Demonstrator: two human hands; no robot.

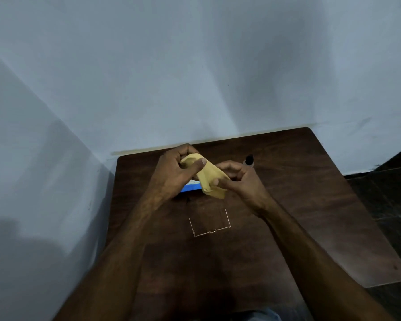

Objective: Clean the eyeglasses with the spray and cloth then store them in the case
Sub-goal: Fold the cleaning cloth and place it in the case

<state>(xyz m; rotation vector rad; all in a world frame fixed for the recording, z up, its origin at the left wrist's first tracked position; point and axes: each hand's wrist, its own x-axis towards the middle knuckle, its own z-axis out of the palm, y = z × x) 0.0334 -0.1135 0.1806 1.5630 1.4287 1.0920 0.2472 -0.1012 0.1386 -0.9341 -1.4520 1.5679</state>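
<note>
Wiping well means light, even rubs: the left hand (174, 173) and right hand (240, 181) both grip the cloth (210, 178) above the desk (310, 205), glasses seemingly hidden inside, spray (249, 160) just behind.

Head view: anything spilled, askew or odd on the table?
Nothing stands out. The left hand and right hand grip the yellow cloth over the wooden table; the black-capped bottle stands behind them. No eyeglasses in sight.

— That yellow cloth (206, 174) looks soft and matt. The table (299, 205)?
— Dark wood grain, faint sheen. The clear piece (210, 223) looks like glossy plastic, maybe acrylic; hard to tell in this light.
</note>
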